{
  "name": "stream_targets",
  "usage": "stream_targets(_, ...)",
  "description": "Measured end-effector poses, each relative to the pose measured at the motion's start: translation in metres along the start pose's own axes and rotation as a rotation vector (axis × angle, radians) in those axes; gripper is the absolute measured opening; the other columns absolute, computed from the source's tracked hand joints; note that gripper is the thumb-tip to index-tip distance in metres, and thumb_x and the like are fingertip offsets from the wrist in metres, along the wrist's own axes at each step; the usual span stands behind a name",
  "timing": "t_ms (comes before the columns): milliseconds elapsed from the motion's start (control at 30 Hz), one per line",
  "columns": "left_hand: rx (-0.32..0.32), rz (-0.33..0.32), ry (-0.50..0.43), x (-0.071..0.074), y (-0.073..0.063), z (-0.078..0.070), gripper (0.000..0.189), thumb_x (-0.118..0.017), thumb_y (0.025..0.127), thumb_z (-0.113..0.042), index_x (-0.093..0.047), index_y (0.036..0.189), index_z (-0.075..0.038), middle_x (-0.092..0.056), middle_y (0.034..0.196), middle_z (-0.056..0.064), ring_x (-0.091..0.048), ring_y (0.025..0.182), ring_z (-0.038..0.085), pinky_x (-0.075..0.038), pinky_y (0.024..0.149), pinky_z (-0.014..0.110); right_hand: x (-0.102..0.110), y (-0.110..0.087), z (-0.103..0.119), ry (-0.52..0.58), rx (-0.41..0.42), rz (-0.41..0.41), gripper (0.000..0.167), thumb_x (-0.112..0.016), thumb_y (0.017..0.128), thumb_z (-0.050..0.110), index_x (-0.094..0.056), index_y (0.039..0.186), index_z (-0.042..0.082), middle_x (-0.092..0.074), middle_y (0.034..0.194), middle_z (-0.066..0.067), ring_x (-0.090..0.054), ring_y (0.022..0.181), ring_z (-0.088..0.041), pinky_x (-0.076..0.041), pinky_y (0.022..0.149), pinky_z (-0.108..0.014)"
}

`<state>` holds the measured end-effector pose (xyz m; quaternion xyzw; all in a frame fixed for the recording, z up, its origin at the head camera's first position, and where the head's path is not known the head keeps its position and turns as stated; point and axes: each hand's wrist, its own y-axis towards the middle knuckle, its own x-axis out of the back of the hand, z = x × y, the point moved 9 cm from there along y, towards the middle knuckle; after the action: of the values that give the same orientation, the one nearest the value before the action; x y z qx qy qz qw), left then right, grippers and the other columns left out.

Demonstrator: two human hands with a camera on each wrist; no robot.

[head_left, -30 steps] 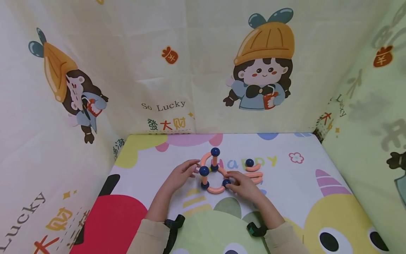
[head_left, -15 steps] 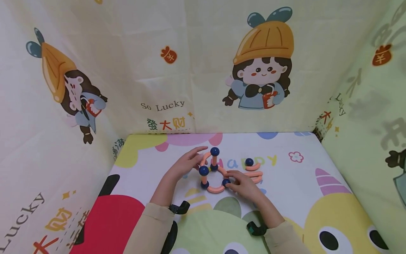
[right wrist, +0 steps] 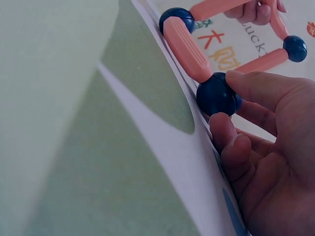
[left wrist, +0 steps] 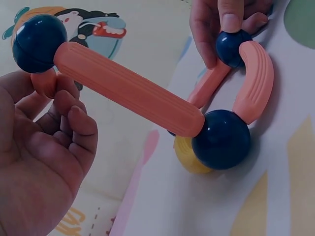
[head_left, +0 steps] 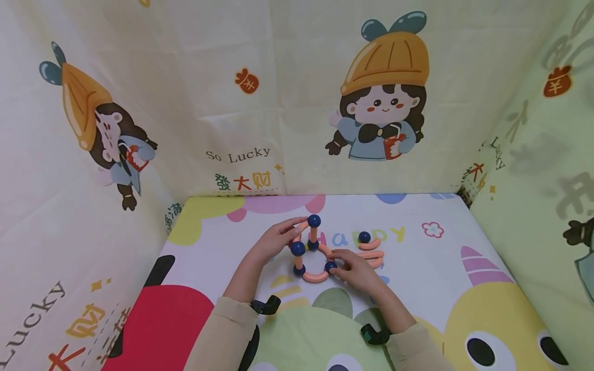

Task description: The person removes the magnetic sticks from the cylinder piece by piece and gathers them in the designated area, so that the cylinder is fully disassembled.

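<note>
A toy of pink magnetic rods and dark blue balls stands on the table in the head view. Its base is a ring of curved rods [head_left: 316, 277] and balls, with a yellow piece [left wrist: 191, 156] at one ball. Two straight rods [left wrist: 129, 89] rise from it, each topped by a ball [left wrist: 39, 43]. My left hand [head_left: 275, 241] pinches the upper curved rod [left wrist: 45, 82], close to the top balls; part of that rod is hidden by the fingers. With thumb and fingers, my right hand [head_left: 358, 271] pinches a base ball [right wrist: 216, 94] at the ring's right side.
To the right of the toy lie a loose blue ball [head_left: 364, 237], a curved rod [head_left: 370, 246] beside it, and more pink rods [head_left: 372, 255]. A printed cloth covers the table [head_left: 417, 263]; patterned fabric walls [head_left: 297, 103] enclose its back and sides.
My left hand has moved up and right from beside the toy to the upper curved rod and now pinches it. The right hand has stayed on the base ball.
</note>
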<state>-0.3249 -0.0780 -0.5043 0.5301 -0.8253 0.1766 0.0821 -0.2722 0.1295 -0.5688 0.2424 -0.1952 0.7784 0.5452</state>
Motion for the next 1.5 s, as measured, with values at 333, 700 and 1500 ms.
stream_targets(333, -0.024, -0.018, 0.02, 0.003, 0.0, 0.003, 0.042, -0.057, 0.092, -0.061, -0.053, 0.133, -0.054, -0.06, 0.092, 0.006, -0.058, 0.088, 0.024, -0.041, 0.092, 0.055, 0.0, -0.001, 0.0, -0.001, -0.015, -0.004, 0.039, -0.072, 0.091, 0.033, -0.063, 0.129, 0.029, -0.056, 0.139, 0.001, -0.058, 0.069, -0.012, -0.051, 0.061, -0.025)
stream_targets(700, -0.02, -0.069, 0.111, 0.009, 0.004, 0.012, 0.052, -0.065, 0.086, -0.062, -0.058, 0.133, -0.041, -0.066, 0.111, -0.004, -0.062, 0.103, 0.019, -0.049, 0.094, 0.043, 0.0, -0.001, 0.0, 0.001, -0.018, 0.003, 0.039, -0.072, 0.091, 0.034, -0.063, 0.129, 0.029, -0.056, 0.139, 0.001, -0.058, 0.068, -0.012, -0.051, 0.061, -0.026)
stream_targets(1500, -0.117, -0.183, 0.016, 0.007, -0.039, 0.002, 0.035, -0.061, 0.096, -0.046, -0.06, 0.13, -0.04, -0.064, 0.118, -0.001, -0.059, 0.09, 0.043, -0.047, 0.07, 0.029, 0.0, -0.001, 0.0, 0.017, -0.023, 0.005, 0.037, -0.071, 0.092, 0.032, -0.064, 0.128, 0.03, -0.055, 0.141, 0.002, -0.058, 0.068, -0.013, -0.051, 0.057, -0.027)
